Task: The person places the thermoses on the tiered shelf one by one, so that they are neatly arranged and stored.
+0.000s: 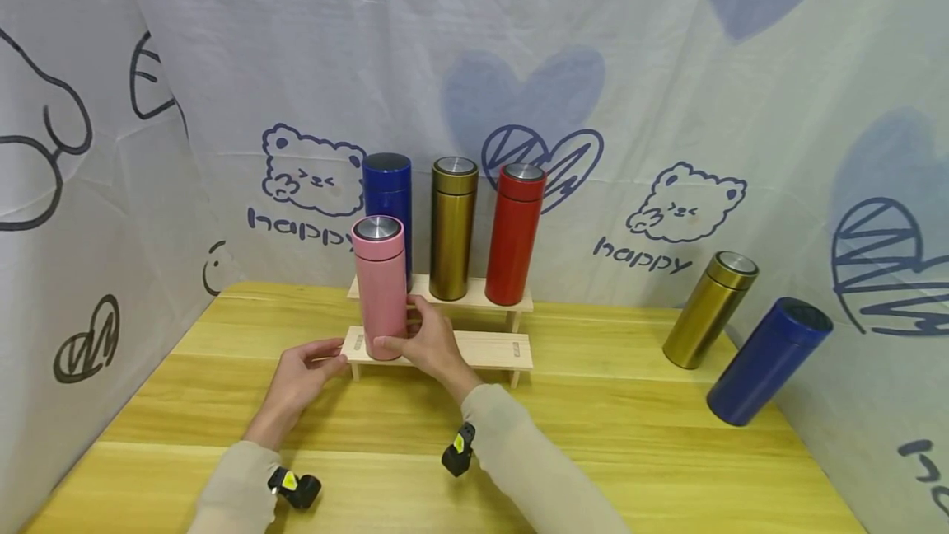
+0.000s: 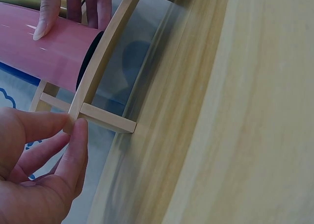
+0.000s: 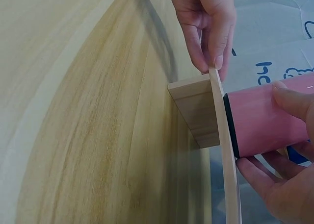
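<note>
A pink thermos bottle [image 1: 381,295] with a silver-topped lid stands upright at the left end of the lower step of a light wooden rack [image 1: 485,348]. Fingers and thumb of my right hand [image 1: 433,342] grip the bottle low down from its right side; the right wrist view shows its black base [image 3: 230,128] against the board. My left hand [image 1: 300,377] pinches the left end of that same board between thumb and fingertips, plainest in the left wrist view. On the upper step behind stand a blue bottle [image 1: 388,188], a gold bottle [image 1: 452,233] and a red bottle [image 1: 515,237].
Toward the right side of the wooden table [image 1: 593,435] stand another gold bottle [image 1: 708,311] and another blue bottle [image 1: 767,361]. A printed white curtain [image 1: 630,105] hangs close behind the rack and along both sides.
</note>
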A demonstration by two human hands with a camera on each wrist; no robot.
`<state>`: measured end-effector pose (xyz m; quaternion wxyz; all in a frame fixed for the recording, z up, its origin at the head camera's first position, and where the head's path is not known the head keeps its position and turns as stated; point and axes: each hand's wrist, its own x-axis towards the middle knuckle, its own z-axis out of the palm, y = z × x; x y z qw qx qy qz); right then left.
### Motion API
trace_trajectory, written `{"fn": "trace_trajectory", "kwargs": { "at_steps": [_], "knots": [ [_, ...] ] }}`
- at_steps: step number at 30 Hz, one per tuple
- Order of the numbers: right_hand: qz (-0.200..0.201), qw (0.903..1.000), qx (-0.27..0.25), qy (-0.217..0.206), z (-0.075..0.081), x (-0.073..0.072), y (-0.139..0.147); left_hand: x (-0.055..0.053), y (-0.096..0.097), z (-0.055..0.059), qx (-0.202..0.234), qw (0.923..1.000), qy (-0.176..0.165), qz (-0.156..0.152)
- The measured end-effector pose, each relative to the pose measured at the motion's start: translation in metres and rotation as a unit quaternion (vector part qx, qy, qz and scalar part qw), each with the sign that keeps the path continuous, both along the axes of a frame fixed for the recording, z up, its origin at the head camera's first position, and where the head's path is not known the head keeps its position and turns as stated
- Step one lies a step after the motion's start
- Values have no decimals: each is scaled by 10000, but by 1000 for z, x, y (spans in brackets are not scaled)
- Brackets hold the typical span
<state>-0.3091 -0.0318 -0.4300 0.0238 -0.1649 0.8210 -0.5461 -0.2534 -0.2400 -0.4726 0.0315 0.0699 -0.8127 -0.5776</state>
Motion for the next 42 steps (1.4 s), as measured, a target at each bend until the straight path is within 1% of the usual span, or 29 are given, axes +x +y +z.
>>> {"fn": "trace_trajectory", "kwargs": {
  "at_steps": [9,17,20,25,27,30,35,42],
  "knots": [
    [22,10000,18,-18,-1,0,1,0,1,-1,55,10000,-41,-11],
    [203,9998,44,32,-1,0,5,-1,0,-1,75,10000,-32,-26],
    [212,9997,-79,-7,0,1,9,0,0,-1,81,10000,-35,-11],
    [144,9987,-493,-26,4,4,19,0,0,-1,116,9999,-29,-19],
    [139,9985,-528,-20,7,6,24,0,0,-1,145,9999,-18,-37],
    [147,9989,-437,-40,13,9,31,0,0,-1,161,9999,-9,-47],
    [165,9996,-198,102,25,17,44,0,0,-1,110,9999,-15,-35],
    [245,9990,-62,377,29,26,69,1,1,0,96,9999,-22,-32]
  ]
}}
